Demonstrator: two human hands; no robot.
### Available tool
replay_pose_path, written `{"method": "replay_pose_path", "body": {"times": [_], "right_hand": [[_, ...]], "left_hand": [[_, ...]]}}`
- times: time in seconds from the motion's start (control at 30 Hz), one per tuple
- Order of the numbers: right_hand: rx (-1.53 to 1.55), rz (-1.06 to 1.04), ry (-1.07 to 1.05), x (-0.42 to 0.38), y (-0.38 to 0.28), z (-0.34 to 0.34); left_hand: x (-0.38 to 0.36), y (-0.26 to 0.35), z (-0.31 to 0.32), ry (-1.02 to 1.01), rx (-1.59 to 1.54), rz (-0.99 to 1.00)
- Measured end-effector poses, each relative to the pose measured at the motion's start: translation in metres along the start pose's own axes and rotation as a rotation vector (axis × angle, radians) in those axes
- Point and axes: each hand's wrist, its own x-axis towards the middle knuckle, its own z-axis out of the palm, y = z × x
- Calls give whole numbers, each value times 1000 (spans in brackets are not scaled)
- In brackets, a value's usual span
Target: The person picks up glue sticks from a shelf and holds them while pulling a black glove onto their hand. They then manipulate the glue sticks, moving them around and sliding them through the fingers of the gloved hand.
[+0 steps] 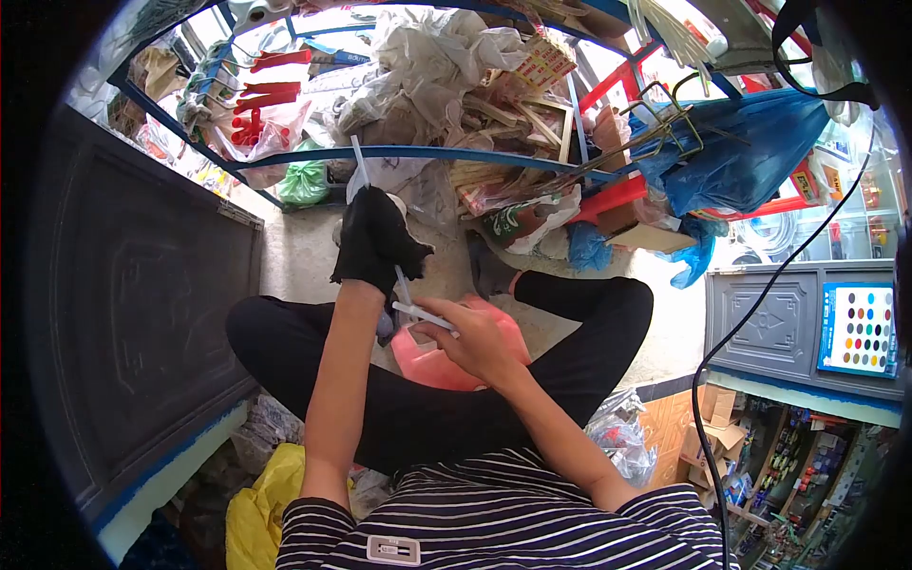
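Observation:
My left hand wears a ragged black glove and is closed around a long thin pale stick, which sticks out above the glove and again below it. My right hand, bare, is closed on a slim white rod-like tool. The tool's front end crosses the lower end of the stick; its exact kind I cannot tell. Under my right hand, between my crossed legs, sits a pink plastic container with an opening on its left side.
Ahead, a blue metal rack holds plastic bags, wood strips and red tubes. A blue plastic sheet hangs at the right. Grey cabinet doors stand at my left. A black cable runs down the right side. A yellow bag lies behind my left arm.

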Motion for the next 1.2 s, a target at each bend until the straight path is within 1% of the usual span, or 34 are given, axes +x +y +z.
{"method": "replay_pose_path", "body": {"times": [0.07, 0.1, 0.17, 0.3, 0.4, 0.5, 0.6, 0.7, 0.8, 0.9, 0.97, 1.07, 1.1, 1.17, 1.2], "right_hand": [[50, 53, 17, 0, -1, 1], [17, -30, 27, 0, 3, 2], [-50, -194, 49, -1, 16, 5], [-131, -289, 27, -3, 15, 7], [-162, -325, 29, -1, 11, 6], [-197, -370, 30, -1, 16, 6], [-215, -363, 26, 0, 17, 5], [-240, -357, 27, -1, 19, 3], [-232, -348, 47, 1, 18, -1], [-215, -324, 79, 8, 15, -8], [-204, -313, 93, 15, 16, -16], [-186, -392, 148, 18, 25, -20], [-208, -347, 168, 18, 25, -20], [-251, -260, 210, 17, 24, -21], [-242, -261, 216, 18, 26, -21]], "left_hand": [[5, -2, -6, -26, -72, -29], [5, -1, -4, -40, -107, -44], [3, -1, 2, 16, -123, -50], [-1, -6, 9, 68, -41, -68], [5, -8, -5, -239, -53, -77], [3, -8, -2, -258, -87, -89], [1, -11, 5, -200, -80, -62], [9, -14, -3, -288, -105, -56], [2, -15, 5, -56, -54, -78], [-4, -27, 10, 13, 20, -27], [-3, -39, 5, 5, -4, -102], [-8, -51, 6, 17, -71, -199], [-11, -52, 7, 26, -98, -226], [-20, -58, 6, -79, 944, 309], [-26, -59, 10, -135, 1458, 590]]}}
